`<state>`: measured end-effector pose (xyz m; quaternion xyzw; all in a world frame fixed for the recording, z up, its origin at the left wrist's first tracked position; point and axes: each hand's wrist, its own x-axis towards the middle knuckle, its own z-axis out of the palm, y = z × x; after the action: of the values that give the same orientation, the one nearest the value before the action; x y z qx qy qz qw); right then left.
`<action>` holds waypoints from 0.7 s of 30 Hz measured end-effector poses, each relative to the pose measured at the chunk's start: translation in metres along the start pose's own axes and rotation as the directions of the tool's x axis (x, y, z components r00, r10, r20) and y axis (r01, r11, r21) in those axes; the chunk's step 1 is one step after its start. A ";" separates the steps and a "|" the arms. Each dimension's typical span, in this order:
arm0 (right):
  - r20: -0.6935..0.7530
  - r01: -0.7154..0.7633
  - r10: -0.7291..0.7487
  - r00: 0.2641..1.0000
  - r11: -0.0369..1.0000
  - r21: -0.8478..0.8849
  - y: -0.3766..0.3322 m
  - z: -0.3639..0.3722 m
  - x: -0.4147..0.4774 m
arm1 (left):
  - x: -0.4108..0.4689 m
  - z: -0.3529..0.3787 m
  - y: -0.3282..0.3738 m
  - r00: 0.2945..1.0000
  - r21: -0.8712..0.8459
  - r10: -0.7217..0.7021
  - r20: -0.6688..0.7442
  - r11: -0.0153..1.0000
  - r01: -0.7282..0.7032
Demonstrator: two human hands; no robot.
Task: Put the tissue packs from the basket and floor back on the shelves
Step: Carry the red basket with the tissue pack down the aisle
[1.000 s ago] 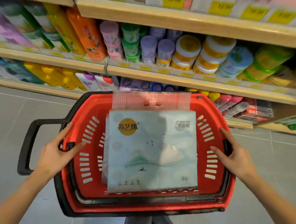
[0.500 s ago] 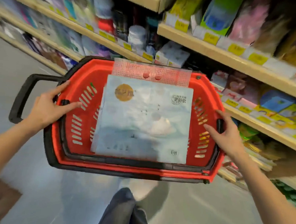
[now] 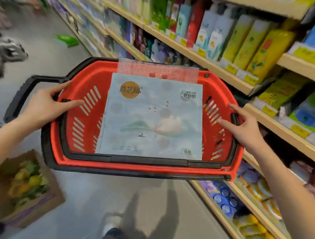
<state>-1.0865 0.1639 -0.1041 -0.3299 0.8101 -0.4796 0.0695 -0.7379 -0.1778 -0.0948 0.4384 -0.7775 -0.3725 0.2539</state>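
Note:
A red shopping basket (image 3: 78, 125) with black rim and handle is held in the air over the aisle floor. A pale blue tissue pack (image 3: 153, 119) with a round gold logo and a pink perforated top strip lies flat inside it. My left hand (image 3: 47, 106) grips the basket's left rim, thumb inside the wall. On the right rim rests my right hand (image 3: 243, 129), with its fingers partly spread. A green pack (image 3: 67, 40) lies on the floor far up the aisle.
Wooden shelves (image 3: 230, 76) full of bottles and packets run along the right. A cardboard box (image 3: 25, 188) of goods stands on the floor at lower left. Blurred bagged goods (image 3: 7, 49) sit at the far left. My shoe (image 3: 112, 226) shows below the basket.
The view has swung left from facing the shelves to looking down the aisle. Both hands have kept hold of the basket, and the tissue pack has stayed inside.

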 end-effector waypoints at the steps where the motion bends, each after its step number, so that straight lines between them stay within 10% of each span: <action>1: 0.020 0.023 -0.024 1.000 1.000 0.011 -0.014 0.015 0.015 | 0.007 -0.016 -0.004 0.999 0.008 -0.007 -0.032 1.000 0.007; 21: 0.271 0.198 -0.268 0.924 0.945 0.259 -0.168 0.285 0.290 | 0.185 -0.187 -0.067 0.899 0.096 -0.103 -0.425 0.983 0.158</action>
<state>-1.1103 -0.2728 -0.0580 -0.4839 0.6844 -0.5176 0.1720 -0.6595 -0.4285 -0.0250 0.5744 -0.6963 -0.2354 0.3603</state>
